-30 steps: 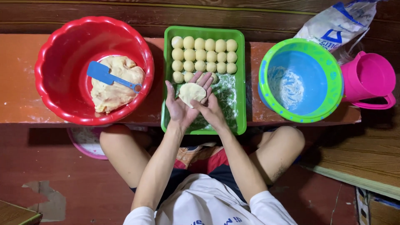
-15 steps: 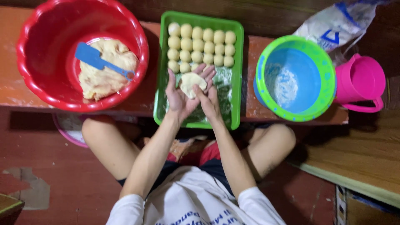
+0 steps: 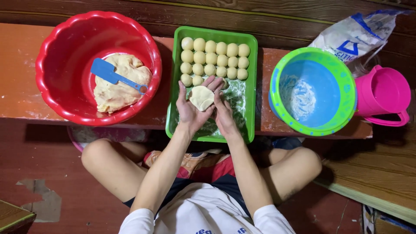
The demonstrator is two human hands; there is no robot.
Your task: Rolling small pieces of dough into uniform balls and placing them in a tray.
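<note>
A red basin (image 3: 52, 82) stands on the bench (image 3: 17, 78) left of the green tray (image 3: 249, 86), a blue bowl (image 3: 312, 93) right. Over the tray, left hand (image 3: 190, 108) and right hand (image 3: 223, 113) cup together around a flattened dough piece (image 3: 202, 98), just below the dough balls (image 3: 214, 58).

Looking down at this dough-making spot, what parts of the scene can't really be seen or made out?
- Right hand: only its back shows in the head view; its palm is turned away.
- Dough piece: both hands cover its edges; left hand cups it.
- Flour bag: cut off by the top edge.
- Pink basin under the bench: mostly hidden by the bench and the knee.
</note>
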